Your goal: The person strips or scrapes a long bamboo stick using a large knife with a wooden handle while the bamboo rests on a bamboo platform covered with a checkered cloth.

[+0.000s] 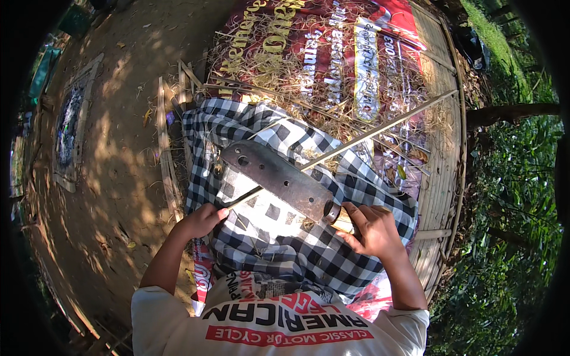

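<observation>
Bamboo was the material in hand: a long thin strip (380,127) was seen running from the left hand (202,221), passing under a broad rusty cleaver blade (279,181), and on up and away to the far right over the platform. The left hand was closed, pinching the near end of the strip, apparently to keep it taut against the blade. The right hand (371,228) was wrapped shut around the cleaver's pale handle (343,222), with the blade lying flat and pointing toward the left hand. A black-and-white checked cloth (297,249) was spread over the lap below both hands, judged to shield the legs from the blade. Beyond the hands, shavings (309,71) were scattered over a red printed sheet (332,35) on the slatted bamboo platform (439,172).
</observation>
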Demonstrator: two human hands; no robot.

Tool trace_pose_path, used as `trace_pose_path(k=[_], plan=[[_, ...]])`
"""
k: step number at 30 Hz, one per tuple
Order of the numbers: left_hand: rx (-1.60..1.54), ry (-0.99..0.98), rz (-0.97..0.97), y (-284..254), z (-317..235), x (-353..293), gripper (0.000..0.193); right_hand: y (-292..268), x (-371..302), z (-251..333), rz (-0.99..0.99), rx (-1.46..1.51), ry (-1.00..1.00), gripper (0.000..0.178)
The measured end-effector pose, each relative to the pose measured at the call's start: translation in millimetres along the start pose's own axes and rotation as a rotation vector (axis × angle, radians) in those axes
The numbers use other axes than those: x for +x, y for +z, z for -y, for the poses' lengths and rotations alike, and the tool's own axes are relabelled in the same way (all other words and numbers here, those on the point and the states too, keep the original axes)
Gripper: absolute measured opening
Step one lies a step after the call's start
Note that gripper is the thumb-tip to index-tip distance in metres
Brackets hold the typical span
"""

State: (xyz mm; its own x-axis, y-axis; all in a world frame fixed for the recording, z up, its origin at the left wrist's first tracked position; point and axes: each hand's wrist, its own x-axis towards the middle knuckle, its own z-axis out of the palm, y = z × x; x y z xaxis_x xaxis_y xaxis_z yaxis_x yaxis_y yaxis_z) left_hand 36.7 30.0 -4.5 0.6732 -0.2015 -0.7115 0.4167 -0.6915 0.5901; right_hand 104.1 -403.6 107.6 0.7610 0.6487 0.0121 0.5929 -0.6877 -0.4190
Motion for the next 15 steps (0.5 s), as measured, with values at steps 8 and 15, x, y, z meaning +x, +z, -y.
trace_pose_path(k=[8,15], plan=[[-0.103,0.008,0.034,-8,-28,-9,0.062,-10,-12,-8,-0.002,-0.124,-0.012,0.055],[-0.086,0.013,0.089,-9,-21,-6,0.063,-18,-26,-12,0.025,-0.224,0.017,0.054]])
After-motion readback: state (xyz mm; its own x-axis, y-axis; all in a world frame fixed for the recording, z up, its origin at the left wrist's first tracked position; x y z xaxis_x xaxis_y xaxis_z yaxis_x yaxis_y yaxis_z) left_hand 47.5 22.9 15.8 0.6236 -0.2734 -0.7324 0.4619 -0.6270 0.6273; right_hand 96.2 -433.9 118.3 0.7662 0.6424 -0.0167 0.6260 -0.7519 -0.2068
